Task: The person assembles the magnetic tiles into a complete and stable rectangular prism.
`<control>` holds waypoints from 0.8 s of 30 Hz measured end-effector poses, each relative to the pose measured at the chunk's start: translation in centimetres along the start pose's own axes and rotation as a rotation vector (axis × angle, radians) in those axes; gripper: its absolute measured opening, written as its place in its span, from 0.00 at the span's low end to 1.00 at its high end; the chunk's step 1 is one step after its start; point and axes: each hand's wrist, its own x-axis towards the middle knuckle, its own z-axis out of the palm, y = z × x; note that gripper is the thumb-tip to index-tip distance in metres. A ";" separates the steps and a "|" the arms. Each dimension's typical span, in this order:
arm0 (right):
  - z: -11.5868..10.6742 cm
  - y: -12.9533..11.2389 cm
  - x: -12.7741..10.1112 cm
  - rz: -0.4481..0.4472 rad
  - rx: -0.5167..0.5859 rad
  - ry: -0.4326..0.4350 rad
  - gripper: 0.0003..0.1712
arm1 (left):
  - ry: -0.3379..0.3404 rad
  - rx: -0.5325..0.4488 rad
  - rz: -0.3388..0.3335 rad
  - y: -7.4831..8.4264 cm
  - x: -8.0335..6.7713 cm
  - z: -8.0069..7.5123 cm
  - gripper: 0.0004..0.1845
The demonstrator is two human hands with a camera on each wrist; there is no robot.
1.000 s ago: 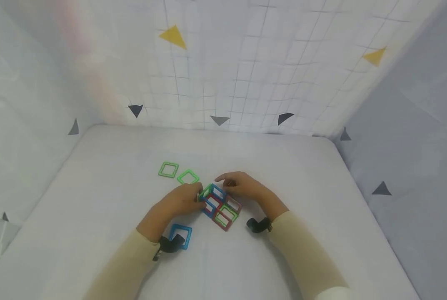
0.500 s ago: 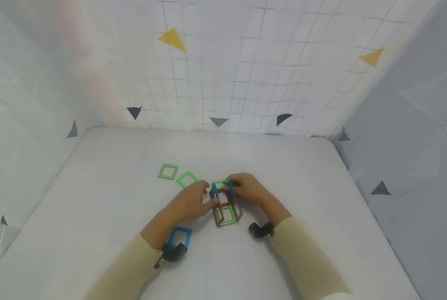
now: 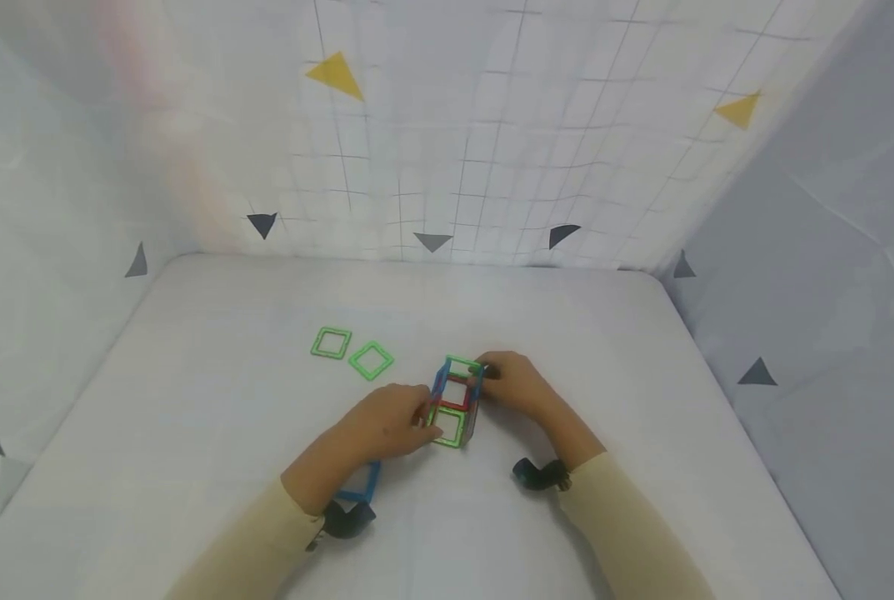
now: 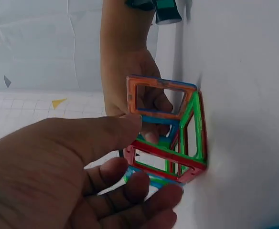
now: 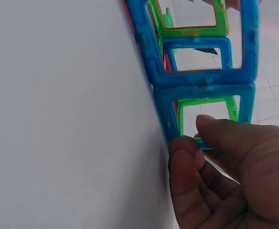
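Right hand (image 3: pixel 512 382) pinches glossy, hollow-square plastic structure (image 3: pixel 455 407); left hand (image 3: pixel 387 423), fingers relaxed, adjoins opposite side. Green square frames (image 3: pixel 382 369) lie beyond left hand.

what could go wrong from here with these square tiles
The right hand pinches a blue tile; an uneven pull might detach it from the open-topped tile structure.
The left hand is at the opposite side; a firm push could buckle the structure.
A loose blue square lies partly hidden by the left wrist, which may nudge it.
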 end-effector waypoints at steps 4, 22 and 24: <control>-0.4 0.4 -0.9 0.024 0.012 -0.018 0.17 | 0.011 -0.026 0.019 -0.4 -0.1 0.1 0.11; -1.0 1.1 -5.8 0.021 -0.005 -0.078 0.14 | 0.171 -0.017 0.040 -1.4 -0.4 -0.4 0.04; -0.8 1.1 -6.2 0.027 0.012 -0.083 0.14 | 0.183 -0.018 0.029 -1.3 -0.5 -0.5 0.04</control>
